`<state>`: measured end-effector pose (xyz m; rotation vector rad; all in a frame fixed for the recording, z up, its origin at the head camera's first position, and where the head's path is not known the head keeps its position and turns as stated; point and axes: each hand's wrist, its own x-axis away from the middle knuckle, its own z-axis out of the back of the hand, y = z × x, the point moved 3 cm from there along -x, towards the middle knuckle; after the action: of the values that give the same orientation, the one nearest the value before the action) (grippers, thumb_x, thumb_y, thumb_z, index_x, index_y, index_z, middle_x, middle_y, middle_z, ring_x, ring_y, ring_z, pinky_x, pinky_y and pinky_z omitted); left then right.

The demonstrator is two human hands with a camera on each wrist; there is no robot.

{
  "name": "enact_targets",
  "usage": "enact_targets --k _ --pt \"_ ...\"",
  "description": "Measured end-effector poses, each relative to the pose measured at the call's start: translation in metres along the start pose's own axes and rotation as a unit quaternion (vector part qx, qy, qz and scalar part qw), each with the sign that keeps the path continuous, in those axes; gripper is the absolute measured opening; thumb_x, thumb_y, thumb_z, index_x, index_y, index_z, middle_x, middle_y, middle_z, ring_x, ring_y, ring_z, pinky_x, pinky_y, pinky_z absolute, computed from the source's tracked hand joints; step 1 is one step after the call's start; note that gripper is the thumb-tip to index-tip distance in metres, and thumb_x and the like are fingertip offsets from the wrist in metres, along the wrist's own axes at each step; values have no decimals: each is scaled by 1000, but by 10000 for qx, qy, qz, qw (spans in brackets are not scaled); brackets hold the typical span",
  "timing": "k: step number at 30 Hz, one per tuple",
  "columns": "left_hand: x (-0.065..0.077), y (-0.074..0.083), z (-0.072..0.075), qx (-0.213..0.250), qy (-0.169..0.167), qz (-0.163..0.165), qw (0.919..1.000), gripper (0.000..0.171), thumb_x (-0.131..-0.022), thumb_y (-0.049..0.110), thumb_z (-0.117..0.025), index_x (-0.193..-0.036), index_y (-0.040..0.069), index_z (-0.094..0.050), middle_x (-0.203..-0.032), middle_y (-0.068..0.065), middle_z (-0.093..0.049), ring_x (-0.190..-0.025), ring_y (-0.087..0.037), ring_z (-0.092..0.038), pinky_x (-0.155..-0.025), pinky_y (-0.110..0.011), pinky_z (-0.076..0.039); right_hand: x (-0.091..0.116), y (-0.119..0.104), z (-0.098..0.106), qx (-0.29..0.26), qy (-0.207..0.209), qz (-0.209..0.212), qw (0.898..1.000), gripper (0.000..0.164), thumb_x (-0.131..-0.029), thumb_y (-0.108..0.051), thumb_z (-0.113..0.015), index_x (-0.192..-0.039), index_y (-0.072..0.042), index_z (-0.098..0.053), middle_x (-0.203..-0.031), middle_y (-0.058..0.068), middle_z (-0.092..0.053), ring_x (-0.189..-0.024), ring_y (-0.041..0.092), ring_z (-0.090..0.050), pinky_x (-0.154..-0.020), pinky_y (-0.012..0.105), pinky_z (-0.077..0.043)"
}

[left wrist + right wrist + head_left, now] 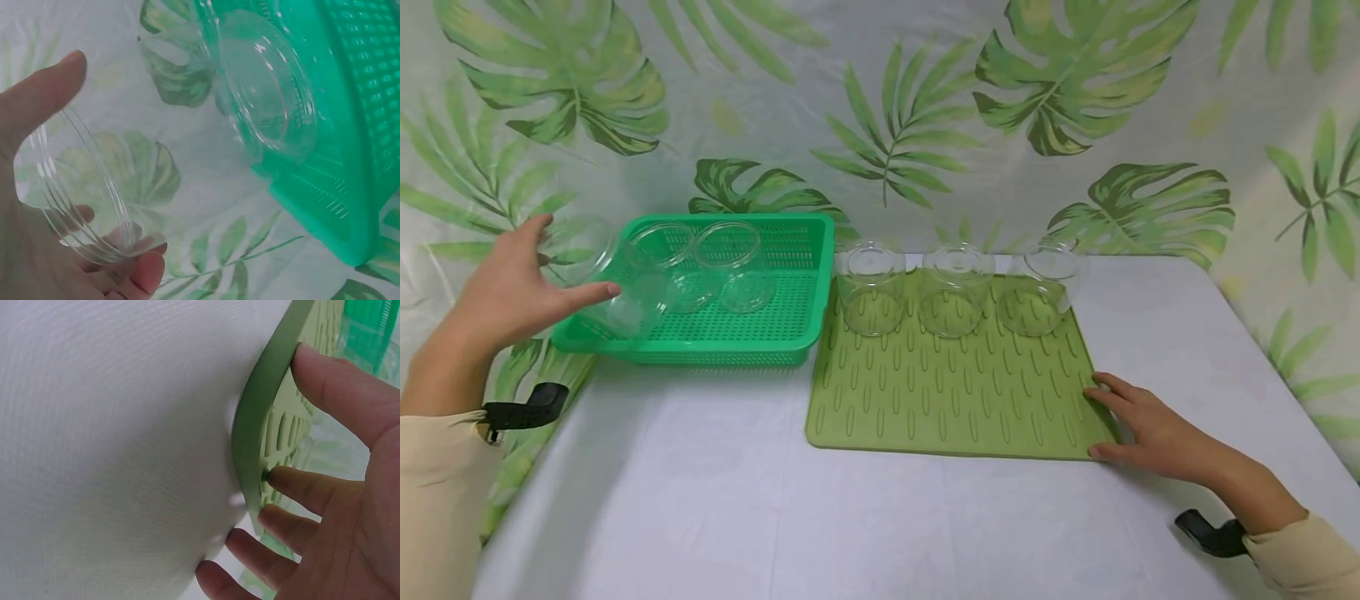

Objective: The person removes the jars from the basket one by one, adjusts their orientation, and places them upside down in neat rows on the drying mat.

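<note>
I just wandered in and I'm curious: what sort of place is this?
Probably a staged tabletop work area, though the wider room isn't visible: a leaf-print cloth rises behind a green basket and a green mat bearing three clear containers.

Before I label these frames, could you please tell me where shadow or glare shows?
Head: a soft shadow on the white cloth in front of the green basket; left wrist: glints on the clear cup held by the left hand; right wrist: dim shading over the cloth beside the green mat.
</note>
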<state>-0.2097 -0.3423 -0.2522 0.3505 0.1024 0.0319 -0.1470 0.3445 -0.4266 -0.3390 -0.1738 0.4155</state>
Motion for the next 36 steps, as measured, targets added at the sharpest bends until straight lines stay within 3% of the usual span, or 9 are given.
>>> enact_targets --k 11,18,21,25,28,31,36 --pt "8 29 5 312 348 -242 9986 107 -85 49 -72 -161 11 -6 -162 -27 -21 -127 -54 -41 -91 -69 -35 0 1 -1 -25 21 2 10000 81 -80 -38 -81 -141 3 -47 -152 30 -32 -130 55 -37 -96 68 -40" --pt "19 54 7 865 664 -553 9925 108 -80 38 -80 -161 17 -12 -160 -20 -32 -130 -46 -42 -95 -64 -34 0 1 0 -4 13 32 10000 80 -80 -37 -81 -141 2 -47 -153 29 -32 -130 55 -37 -95 67 -41" --pt "26 67 6 1209 1022 -792 9842 106 -76 30 -85 -159 21 -19 -155 -17 -41 -130 -36 -44 -102 -41 -37 0 1 0 13 13 47 10000 80 -80 -37 -81 -141 2 -47 -153 29 -32 -130 54 -38 -95 67 -41" --pt "37 91 2 1924 1422 -1445 9601 107 -67 10 -90 -154 23 -30 -147 -11 -47 -127 -8 -50 -95 -10 -34 0 1 0 11 -11 29 10000 80 -81 -38 -81 -141 1 -47 -153 28 -32 -131 54 -38 -95 67 -41" --pt "44 110 -4 2319 1251 -1848 9468 114 -62 0 -91 -154 24 -29 -145 -6 -45 -118 10 -49 -94 -7 -38 0 0 1 5 -6 30 10000 79 -81 -37 -81 -141 1 -47 -153 29 -32 -130 54 -38 -95 66 -41" --pt "50 126 -12 2298 963 -2086 9457 118 -61 2 -92 -155 26 -25 -145 -6 -45 -113 13 -50 -92 -6 -41 1 0 2 9 15 50 10000 78 -81 -36 -81 -140 2 -48 -152 29 -33 -130 53 -38 -95 66 -42" --pt "59 144 -33 2062 645 -2502 9438 117 -64 9 -93 -157 24 -23 -145 -10 -50 -119 -10 -57 -92 -10 -42 2 -3 4 -18 -40 71 10000 78 -82 -37 -80 -141 1 -47 -153 29 -32 -131 54 -37 -95 66 -41"
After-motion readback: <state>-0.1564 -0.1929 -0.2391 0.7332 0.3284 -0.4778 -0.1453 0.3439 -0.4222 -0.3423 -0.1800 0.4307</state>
